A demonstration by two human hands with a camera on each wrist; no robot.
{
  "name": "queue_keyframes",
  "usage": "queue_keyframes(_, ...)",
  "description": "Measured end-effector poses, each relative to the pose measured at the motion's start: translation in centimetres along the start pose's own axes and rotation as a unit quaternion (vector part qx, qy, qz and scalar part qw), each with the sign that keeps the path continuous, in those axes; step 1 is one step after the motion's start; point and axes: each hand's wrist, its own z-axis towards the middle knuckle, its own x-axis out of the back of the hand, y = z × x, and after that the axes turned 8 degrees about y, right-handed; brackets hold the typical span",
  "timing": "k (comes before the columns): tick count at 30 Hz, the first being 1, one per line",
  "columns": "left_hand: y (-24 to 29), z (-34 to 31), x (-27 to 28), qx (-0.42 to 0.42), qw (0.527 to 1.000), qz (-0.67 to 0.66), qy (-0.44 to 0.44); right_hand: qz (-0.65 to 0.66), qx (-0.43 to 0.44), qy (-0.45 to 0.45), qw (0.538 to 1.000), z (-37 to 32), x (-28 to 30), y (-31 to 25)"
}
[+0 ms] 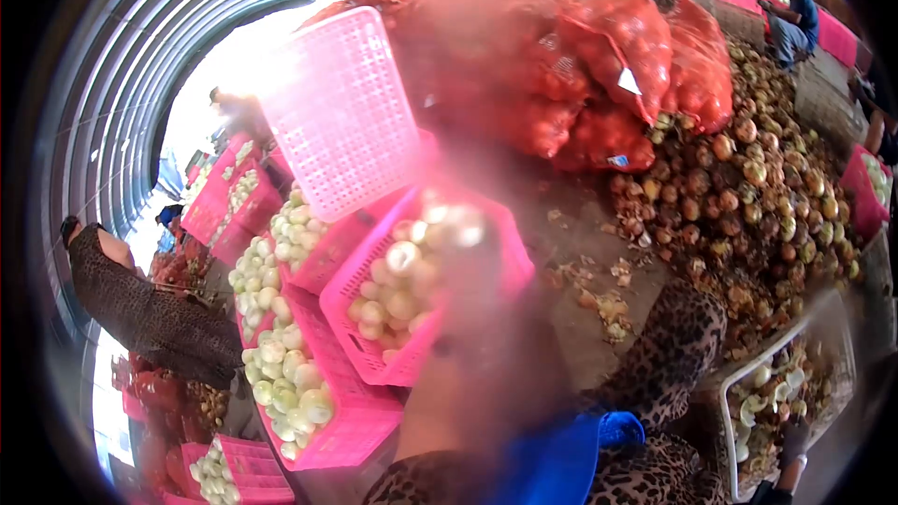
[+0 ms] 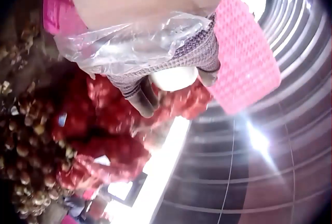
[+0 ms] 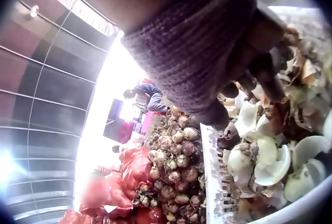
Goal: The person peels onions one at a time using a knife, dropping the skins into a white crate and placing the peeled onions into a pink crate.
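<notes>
Labels [image 1: 629, 82] on red sacks [image 1: 599, 33] are too small to read (ribbed, arched roof [image 1: 103, 131] overhead). Left grip [image 2: 179, 58] curls round a white onion [image 2: 175, 79] by the pink basket [image 1: 393, 369]; right grip [image 3: 223, 68] over peelings [image 3: 272, 167] — can't tell its hold.

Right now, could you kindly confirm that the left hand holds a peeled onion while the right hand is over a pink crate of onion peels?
Not quite: the right wrist view shows that the crate of onion peels under the right hand is white, not pink. The left hand does hold a peeled onion.
</notes>
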Motion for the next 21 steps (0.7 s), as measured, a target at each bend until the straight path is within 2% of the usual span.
queue_keyframes(1, 0.8, -2.0, -0.8, -0.225, 0.907, 0.354, -0.03, 0.049, 0.003, -0.003, 0.999, 0.5, -0.1, 0.8)
queue_keyframes(2, 0.0, -4.0, -0.9, -0.276, 0.873, 0.402, -0.012, 0.097, 0.004, -0.004, 0.995, 1.6, 0.1, 2.4)
queue_keyframes(3, 1.8, -5.4, -0.6, -0.273, 0.881, 0.387, 0.0, 0.073, 0.043, -0.025, 0.996, 3.7, 0.4, 4.4)
queue_keyframes(5, 8.1, -6.9, 2.5, -0.244, 0.907, 0.34, 0.047, -0.072, 0.156, 0.005, 0.985, 3.9, 0.6, 4.4)
queue_keyframes(6, 9.5, -5.5, 5.5, -0.205, 0.925, 0.307, 0.087, -0.172, 0.218, 0.029, 0.96, 3.8, 0.9, 4.2)
queue_keyframes(7, 6.6, -3.6, 7.2, -0.29, 0.868, 0.363, 0.177, -0.263, 0.274, 0.062, 0.923, 4.0, 1.2, 4.0)
queue_keyframes(8, 3.7, -1.5, 8.4, -0.355, 0.789, 0.429, 0.26, -0.227, 0.138, 0.078, 0.961, 1.1, 1.4, -0.5)
queue_keyframes(9, 5.2, 0.4, 10.1, -0.223, 0.806, 0.495, 0.235, -0.144, 0.14, 0.087, 0.976, 1.6, 1.5, 0.0)
queue_keyframes(10, 5.8, 2.9, 12.9, -0.09, 0.812, 0.543, 0.195, -0.175, 0.173, 0.066, 0.967, 1.5, 2.3, -1.0)
queue_keyframes(11, 2.6, 5.4, 15.5, -0.104, 0.766, 0.568, 0.284, 0.002, 0.005, 0.013, 1.0, -3.1, 3.0, -9.2)
queue_keyframes(12, -0.2, 7.3, 17.3, -0.131, 0.706, 0.595, 0.362, 0.074, -0.058, -0.004, 0.996, -2.5, 3.1, -8.4)
queue_keyframes(14, -0.2, 12.9, 24.6, 0.008, 0.672, 0.647, 0.36, 0.118, -0.094, -0.016, 0.988, -2.7, 3.1, -9.8)
queue_keyframes(16, -1.2, 18.8, 30.0, 0.148, 0.629, 0.69, 0.327, 0.143, -0.057, 0.037, 0.987, -1.1, 2.7, -6.4)
queue_keyframes(18, -7.4, 22.7, 34.1, 0.131, 0.417, 0.854, 0.281, 0.122, -0.091, 0.063, 0.986, 0.2, 2.1, -4.3)
queue_keyframes(20, -9.1, 28.0, 40.6, 0.186, 0.201, 0.937, 0.215, 0.061, -0.088, 0.071, 0.992, 1.4, 1.4, -1.1)
queue_keyframes(21, -11.9, 30.0, 41.7, 0.202, 0.147, 0.941, 0.228, 0.026, -0.085, 0.057, 0.994, 1.6, 1.3, -2.4)
